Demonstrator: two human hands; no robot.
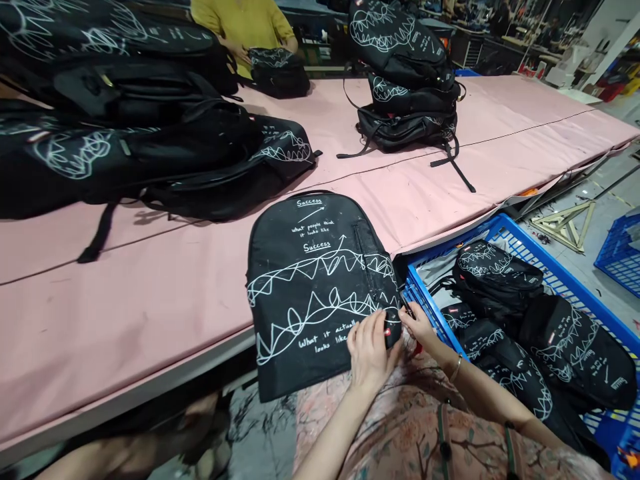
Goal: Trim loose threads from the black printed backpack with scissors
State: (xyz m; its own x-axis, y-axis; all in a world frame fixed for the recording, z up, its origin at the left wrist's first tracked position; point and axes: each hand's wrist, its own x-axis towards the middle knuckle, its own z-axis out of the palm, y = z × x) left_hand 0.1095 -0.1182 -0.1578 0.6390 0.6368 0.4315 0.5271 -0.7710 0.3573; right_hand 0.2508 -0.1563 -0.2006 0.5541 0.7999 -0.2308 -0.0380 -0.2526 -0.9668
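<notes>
Bag workshop or small factory floor, I'd say. I'm at the near edge of a long worktop (pixel 115 340) covered in pink, w/ near-identical printed black bags in bulk: big heap (pixel 200 153) on its L part, smaller stack (pixel 407 127) twd the far edge. Co-worker (pixel 240 23) stands across that far edge w/ another bag (pixel 280 73). Blue crate (pixel 550 258) full of bags is by the near edge, to my R. Dark scraps (pixel 553 238) litter the floor (pixel 603 180); bkgd equip. (pixel 571 63) too blurred to ID.

Soft, even light across pink tabletop (pixel 200 293), deep shadow beneath, dim soft background, wide-angle stretching toward edges
</notes>
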